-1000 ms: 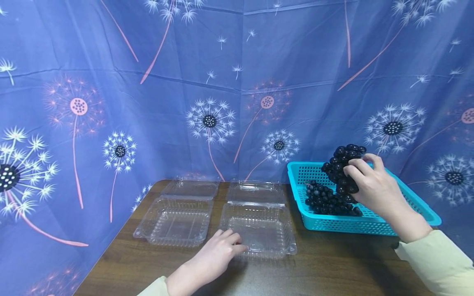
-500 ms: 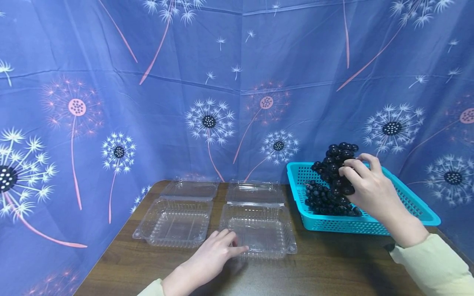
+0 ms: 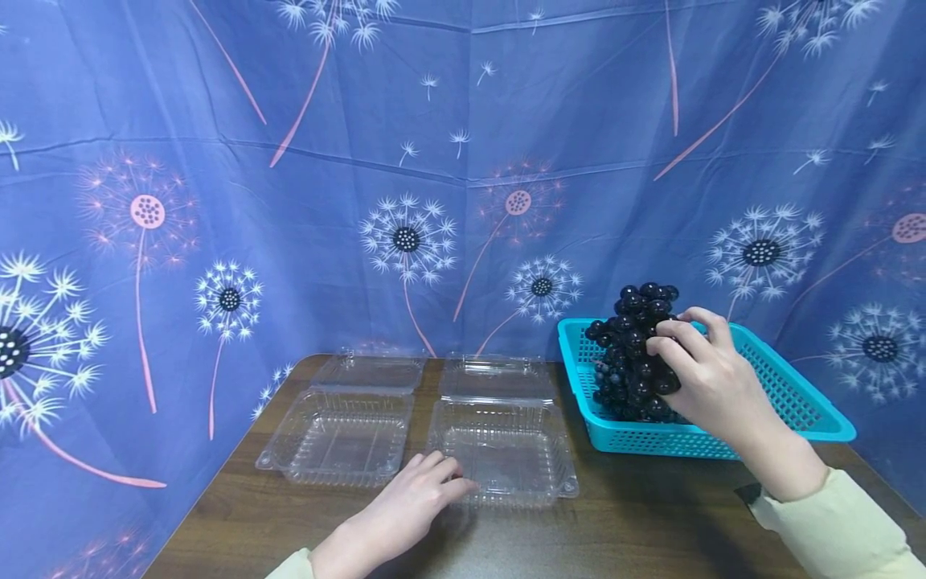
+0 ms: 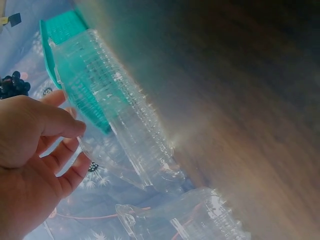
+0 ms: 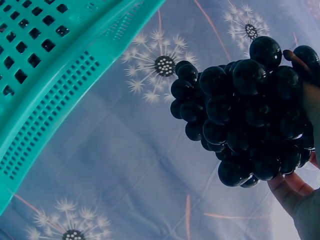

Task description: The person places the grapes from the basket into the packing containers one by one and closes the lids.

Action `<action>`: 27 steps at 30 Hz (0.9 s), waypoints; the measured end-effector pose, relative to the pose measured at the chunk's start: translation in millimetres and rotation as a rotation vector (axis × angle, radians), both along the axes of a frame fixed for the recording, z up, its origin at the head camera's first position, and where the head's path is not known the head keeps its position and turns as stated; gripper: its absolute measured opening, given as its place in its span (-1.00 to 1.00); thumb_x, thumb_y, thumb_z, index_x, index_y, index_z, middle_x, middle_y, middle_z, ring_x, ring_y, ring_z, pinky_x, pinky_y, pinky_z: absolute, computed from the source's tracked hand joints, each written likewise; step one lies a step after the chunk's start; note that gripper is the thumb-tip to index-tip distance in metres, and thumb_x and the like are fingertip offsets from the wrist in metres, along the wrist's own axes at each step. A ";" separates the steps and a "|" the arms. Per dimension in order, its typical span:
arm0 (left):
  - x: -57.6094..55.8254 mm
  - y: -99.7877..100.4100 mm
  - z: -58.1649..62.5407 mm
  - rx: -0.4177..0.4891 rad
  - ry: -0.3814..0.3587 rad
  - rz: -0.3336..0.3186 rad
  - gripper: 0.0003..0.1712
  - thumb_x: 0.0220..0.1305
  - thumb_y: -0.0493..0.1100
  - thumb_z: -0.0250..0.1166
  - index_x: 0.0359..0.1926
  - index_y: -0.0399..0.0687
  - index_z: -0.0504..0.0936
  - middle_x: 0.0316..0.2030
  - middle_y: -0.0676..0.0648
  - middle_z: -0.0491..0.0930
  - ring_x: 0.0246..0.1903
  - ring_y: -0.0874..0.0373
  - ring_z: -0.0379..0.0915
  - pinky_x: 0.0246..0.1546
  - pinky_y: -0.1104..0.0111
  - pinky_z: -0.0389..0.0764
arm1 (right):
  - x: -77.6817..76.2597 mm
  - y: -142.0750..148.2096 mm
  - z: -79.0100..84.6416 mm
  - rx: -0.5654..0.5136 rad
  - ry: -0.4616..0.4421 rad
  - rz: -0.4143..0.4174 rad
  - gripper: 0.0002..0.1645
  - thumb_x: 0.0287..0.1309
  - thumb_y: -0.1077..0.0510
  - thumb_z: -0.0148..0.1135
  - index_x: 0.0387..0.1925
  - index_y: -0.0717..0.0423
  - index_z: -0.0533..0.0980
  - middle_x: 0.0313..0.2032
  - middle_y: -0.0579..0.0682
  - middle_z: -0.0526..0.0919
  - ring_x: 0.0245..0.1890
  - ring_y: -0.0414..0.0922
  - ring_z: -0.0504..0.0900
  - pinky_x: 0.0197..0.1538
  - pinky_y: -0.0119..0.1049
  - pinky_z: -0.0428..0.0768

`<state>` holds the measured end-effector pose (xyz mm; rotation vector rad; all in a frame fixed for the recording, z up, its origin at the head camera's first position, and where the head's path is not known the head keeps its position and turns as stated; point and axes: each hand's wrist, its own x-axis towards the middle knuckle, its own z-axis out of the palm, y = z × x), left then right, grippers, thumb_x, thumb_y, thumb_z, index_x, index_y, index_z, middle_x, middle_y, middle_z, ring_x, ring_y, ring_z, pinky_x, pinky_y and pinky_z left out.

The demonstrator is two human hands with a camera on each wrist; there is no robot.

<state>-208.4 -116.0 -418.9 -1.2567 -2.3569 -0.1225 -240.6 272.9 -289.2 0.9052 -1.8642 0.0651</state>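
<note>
Fingers of the left hand (image 3: 412, 498) are loosely bent at the rim of a clear, ribbed plastic box (image 3: 499, 458); whether it is pinched cannot be told. A grape bunch (image 3: 631, 328), long axis near upright, brown stem stub (image 5: 297, 59) turned handward, is gripped by the right hand (image 3: 712, 382) over the left part of a turquoise, perforated basket (image 3: 654, 441); glossy, round black fruit is tightly packed.

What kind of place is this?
Perhaps a screened-off work corner indoors, though I can't be sure: a blue dandelion-print cloth hangs around a wooden table, where open clear containers sit beside a turquoise basket.
</note>
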 end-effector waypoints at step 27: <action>-5.4 -2.0 1.5 0.025 0.016 -0.032 -0.51 -0.08 -0.40 0.29 -0.13 0.20 0.66 -0.27 0.24 0.50 -0.27 0.33 0.36 -0.36 0.50 0.36 | 23.0 -48.7 -13.6 -0.088 0.114 0.182 -0.66 0.10 0.15 -0.17 -0.51 0.22 0.52 -0.35 0.18 0.58 -0.19 0.30 0.46 -0.33 -0.08 0.48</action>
